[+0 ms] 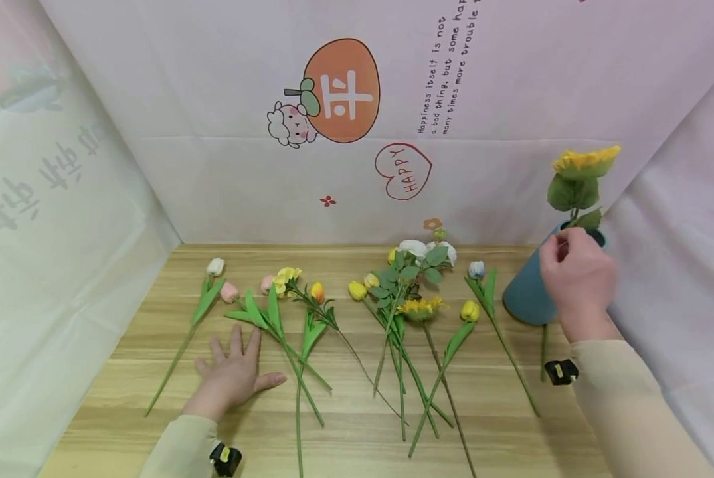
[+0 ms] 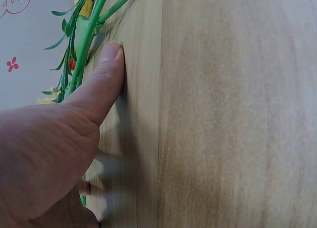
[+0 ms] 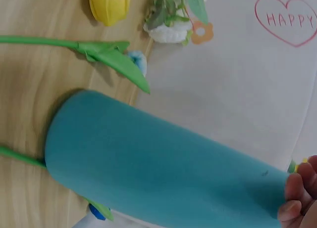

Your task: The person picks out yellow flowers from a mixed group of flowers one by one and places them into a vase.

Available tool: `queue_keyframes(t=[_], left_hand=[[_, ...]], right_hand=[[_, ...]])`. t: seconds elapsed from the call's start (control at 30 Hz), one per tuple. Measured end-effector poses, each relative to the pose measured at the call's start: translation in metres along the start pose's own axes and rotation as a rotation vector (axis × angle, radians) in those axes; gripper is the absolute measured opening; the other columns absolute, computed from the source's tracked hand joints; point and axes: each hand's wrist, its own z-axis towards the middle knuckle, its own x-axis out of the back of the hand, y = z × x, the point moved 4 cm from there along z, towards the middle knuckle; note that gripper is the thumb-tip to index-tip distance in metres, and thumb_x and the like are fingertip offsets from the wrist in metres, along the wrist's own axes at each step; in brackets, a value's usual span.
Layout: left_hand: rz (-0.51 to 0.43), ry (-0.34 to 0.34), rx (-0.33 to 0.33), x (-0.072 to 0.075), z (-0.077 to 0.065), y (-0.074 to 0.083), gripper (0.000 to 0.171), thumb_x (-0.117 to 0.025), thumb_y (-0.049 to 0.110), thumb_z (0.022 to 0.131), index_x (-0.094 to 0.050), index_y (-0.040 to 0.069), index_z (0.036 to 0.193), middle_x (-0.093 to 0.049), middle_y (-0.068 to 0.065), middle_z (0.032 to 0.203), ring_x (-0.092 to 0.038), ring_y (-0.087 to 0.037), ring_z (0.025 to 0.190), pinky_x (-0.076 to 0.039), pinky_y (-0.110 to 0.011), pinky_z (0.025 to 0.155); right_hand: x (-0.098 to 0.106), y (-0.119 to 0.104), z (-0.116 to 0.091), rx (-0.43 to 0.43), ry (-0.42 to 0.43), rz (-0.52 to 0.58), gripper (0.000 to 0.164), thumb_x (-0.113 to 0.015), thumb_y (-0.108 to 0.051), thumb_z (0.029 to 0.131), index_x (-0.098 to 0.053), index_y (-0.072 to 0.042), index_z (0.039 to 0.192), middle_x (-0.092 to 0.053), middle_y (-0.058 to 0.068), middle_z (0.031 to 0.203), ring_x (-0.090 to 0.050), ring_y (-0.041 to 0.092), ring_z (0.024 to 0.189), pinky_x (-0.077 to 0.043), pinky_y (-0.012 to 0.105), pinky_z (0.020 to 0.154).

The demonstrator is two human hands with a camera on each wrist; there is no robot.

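Note:
My right hand point(image 1: 580, 279) is at the mouth of the teal vase point(image 1: 527, 285), fingers curled around the stem of a sunflower point(image 1: 586, 162). The sunflower stands upright, its stem running down into the vase opening; the fingers hide part of it. In the right wrist view, the curled fingers point(image 3: 294, 193) show right at the vase's rim. My left hand point(image 1: 231, 378) rests on the wooden table with its fingers spread. Just beyond its fingertips lie pink tulips point(image 1: 230, 293) with green leaves, and its thumb point(image 2: 111, 65) points toward their stems.
A white tulip point(image 1: 216, 267) lies at the far left. Mid-table are yellow tulips point(image 1: 358, 290), white flowers point(image 1: 413, 248) and another sunflower point(image 1: 421, 309). A light blue tulip point(image 1: 476, 269) lies left of the vase. Printed cloth point(image 1: 243, 186) encloses the table's back and sides.

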Motion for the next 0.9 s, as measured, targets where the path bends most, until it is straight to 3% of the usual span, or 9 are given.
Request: queue_keyframes(t=[0.3, 0.43, 0.53, 0.9], left_hand=[[0.008, 0.004, 0.000, 0.001, -0.001, 0.001, 0.109, -0.047, 0.080, 0.080, -0.016, 0.005, 0.153, -0.003, -0.036, 0.153, 0.001, -0.072, 0.123, -0.010, -0.089, 0.084], [0.010, 0.008, -0.002, 0.000, -0.001, 0.001, 0.109, -0.047, 0.080, 0.080, -0.016, 0.006, 0.153, -0.003, -0.036, 0.153, 0.001, -0.072, 0.122, -0.010, -0.089, 0.084], [0.010, 0.005, 0.000, 0.000, 0.000, 0.000, 0.109, -0.046, 0.080, 0.080, -0.016, 0.006, 0.153, -0.003, -0.036, 0.153, 0.001, -0.072, 0.123, -0.010, -0.089, 0.084], [-0.002, -0.005, 0.000, 0.002, -0.002, 0.002, 0.108, -0.046, 0.079, 0.080, -0.015, 0.005, 0.153, -0.002, -0.036, 0.152, 0.001, -0.072, 0.122, -0.008, -0.089, 0.084]], right_hand=[[-0.015, -0.015, -0.023, -0.069, -0.233, 0.056, 0.021, -0.052, -0.021, 0.094, -0.060, -0.002, 0.098, -0.065, 0.017, 0.071, -0.056, 0.037, 0.054, -0.042, 0.056, 0.048], [-0.024, -0.021, -0.036, -0.089, -0.382, 0.038, 0.024, -0.052, -0.028, 0.096, -0.058, -0.004, 0.100, -0.064, 0.013, 0.072, -0.055, 0.032, 0.053, -0.042, 0.048, 0.043], [-0.030, -0.026, -0.047, -0.076, -0.480, 0.028, 0.025, -0.052, -0.030, 0.097, -0.057, -0.006, 0.100, -0.064, 0.011, 0.073, -0.055, 0.027, 0.052, -0.042, 0.044, 0.042], [-0.046, -0.042, -0.091, -0.030, -0.705, 0.028, 0.026, -0.052, -0.032, 0.097, -0.058, -0.007, 0.094, -0.054, 0.002, 0.059, -0.043, 0.018, 0.043, -0.036, 0.034, 0.038]])
